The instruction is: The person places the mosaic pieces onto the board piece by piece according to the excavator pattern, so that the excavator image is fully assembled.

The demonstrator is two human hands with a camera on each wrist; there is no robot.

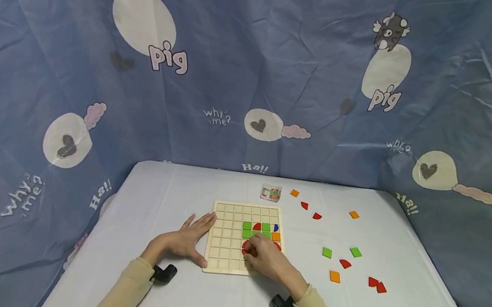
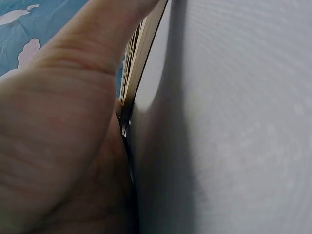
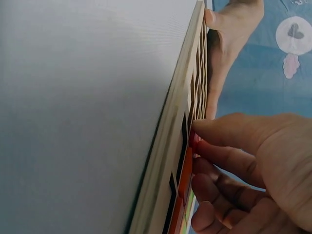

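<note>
While the left hand (image 1: 185, 240) lies with its thumb and fingers spread wide along the 9 o'clock edge of the gridded wooden board (image 1: 224, 239), apparently steadying it, the right hand (image 1: 270, 260) works just off the board's centre toward 5 o'clock, thumb and forefinger narrowed and seemingly pinching a red piece (image 3: 196, 142). Seating that piece in a cell looks like the step in hand; the next move would call for matching its edges to the cell walls and pressing it flat without nudging its neighbours. The right hand hides several cells, and the pinched piece's outline cannot be made out; the left wrist view gives mostly palm and white surface (image 2: 253, 146).

Beyond the fingertips, toward the board's 2 o'clock side, sit green squares (image 1: 266, 227), a red quarter-circle (image 1: 257, 227), an orange square (image 1: 276, 236) and a blue piece (image 1: 276, 228), perhaps a half-circle. Between 4 and 1 o'clock of the board, well spread, lie loose orange squares (image 1: 334, 276), loose green squares (image 1: 327, 253) and loose red pieces (image 1: 345, 263). Past the board at 1 o'clock, a small printed card (image 1: 271, 192), possibly the pattern, is too small to read. Behind hangs a blue printed cloth (image 1: 218, 79).
</note>
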